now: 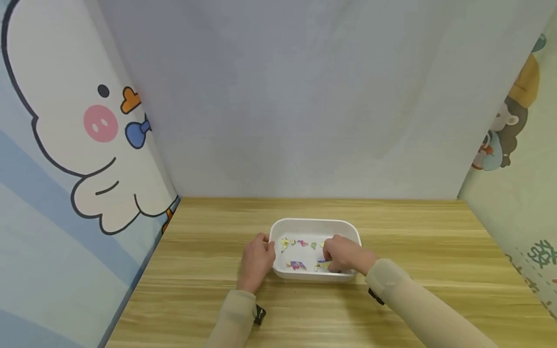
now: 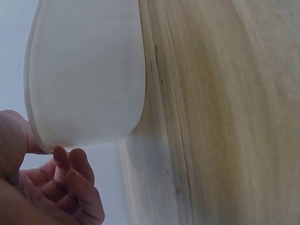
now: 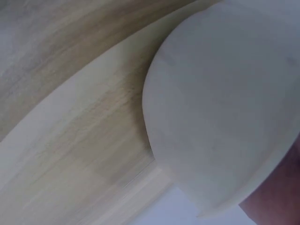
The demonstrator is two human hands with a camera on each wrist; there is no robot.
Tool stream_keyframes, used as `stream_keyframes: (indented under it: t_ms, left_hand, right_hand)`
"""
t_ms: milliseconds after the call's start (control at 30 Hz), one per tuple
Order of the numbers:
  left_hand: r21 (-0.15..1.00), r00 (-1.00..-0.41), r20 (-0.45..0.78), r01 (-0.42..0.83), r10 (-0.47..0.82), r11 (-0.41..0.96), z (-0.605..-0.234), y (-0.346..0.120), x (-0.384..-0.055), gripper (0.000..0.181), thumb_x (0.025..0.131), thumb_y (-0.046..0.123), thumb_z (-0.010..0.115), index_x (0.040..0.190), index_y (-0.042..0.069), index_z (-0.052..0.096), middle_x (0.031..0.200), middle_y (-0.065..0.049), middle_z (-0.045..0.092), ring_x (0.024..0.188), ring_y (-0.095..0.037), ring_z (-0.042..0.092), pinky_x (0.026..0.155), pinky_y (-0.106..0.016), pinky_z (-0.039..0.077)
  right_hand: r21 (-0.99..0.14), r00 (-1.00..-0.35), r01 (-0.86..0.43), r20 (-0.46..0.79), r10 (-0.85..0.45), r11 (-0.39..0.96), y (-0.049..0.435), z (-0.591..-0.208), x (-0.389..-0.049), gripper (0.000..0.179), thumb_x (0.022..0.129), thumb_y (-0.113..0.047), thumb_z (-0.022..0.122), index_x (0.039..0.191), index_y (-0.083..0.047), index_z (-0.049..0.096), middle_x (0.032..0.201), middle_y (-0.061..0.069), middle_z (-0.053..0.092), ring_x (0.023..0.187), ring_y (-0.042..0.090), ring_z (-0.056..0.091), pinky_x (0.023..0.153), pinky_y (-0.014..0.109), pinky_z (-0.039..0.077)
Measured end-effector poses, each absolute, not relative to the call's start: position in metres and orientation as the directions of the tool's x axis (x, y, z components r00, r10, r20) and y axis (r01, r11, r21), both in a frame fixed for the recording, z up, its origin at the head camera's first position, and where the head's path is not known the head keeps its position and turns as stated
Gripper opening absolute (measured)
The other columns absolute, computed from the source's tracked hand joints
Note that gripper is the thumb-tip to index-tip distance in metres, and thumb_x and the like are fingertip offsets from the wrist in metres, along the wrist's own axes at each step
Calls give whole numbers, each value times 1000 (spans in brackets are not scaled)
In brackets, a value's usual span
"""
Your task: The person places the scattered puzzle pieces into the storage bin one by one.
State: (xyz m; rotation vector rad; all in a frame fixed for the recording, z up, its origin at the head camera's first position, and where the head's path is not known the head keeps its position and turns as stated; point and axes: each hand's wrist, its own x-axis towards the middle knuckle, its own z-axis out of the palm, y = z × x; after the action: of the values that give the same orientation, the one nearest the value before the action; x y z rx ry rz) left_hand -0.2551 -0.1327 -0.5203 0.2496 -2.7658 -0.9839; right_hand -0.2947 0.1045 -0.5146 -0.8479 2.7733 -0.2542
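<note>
On the wooden table stands a white plastic tub (image 1: 313, 225) with rounded corners, seen in the head view. Its left end is pinched at the rim by my left hand (image 1: 256, 261), thumb on one side and bent fingers against the outer wall. My right hand (image 1: 345, 253) reaches over the tub's right end, fingers pointing down inside. Beside its fingers lies a yellow and purple flat piece (image 1: 321, 265); the fingertips are hidden, so I cannot tell whether they hold something. Also on the tub floor are a purple patterned piece (image 1: 297, 265), a yellow piece (image 1: 285, 244) and a pink piece (image 1: 302, 243).
The wooden table (image 1: 217, 232) runs back to a pale grey wall (image 1: 304, 106). A panel with a cartoon duck (image 1: 56, 96) borders the left side, and a pale green printed panel (image 1: 522, 203) borders the right. A small dark device (image 1: 259, 314) sits at the left wrist.
</note>
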Motion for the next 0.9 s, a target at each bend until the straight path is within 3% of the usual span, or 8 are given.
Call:
stream_keyframes:
  t_ms: [600,900]
  left_hand:
    - [636,-981,95,-70,-168,769,-523,-139,-275,29,92,31,56,109,7,63,79,-4,68,61,-11,57,53,-25,44]
    - [478,-991,96,-37,-94,877,-496,-146,-294,47,93,47,49,112,5,62,98,-13,69,82,-25,64,70,-37,51]
  right_hand:
    - [-291,-830,-484,-146,-538,826,106,-506,-304,14,71,-17,76,78,-9,67,74,-1,58,69,16,49,68,33,44]
    - [-317,-818,-567,115,-563,760,126,-482,-322,14,85,-18,68,91,-6,69,86,6,67,78,18,60,72,37,49]
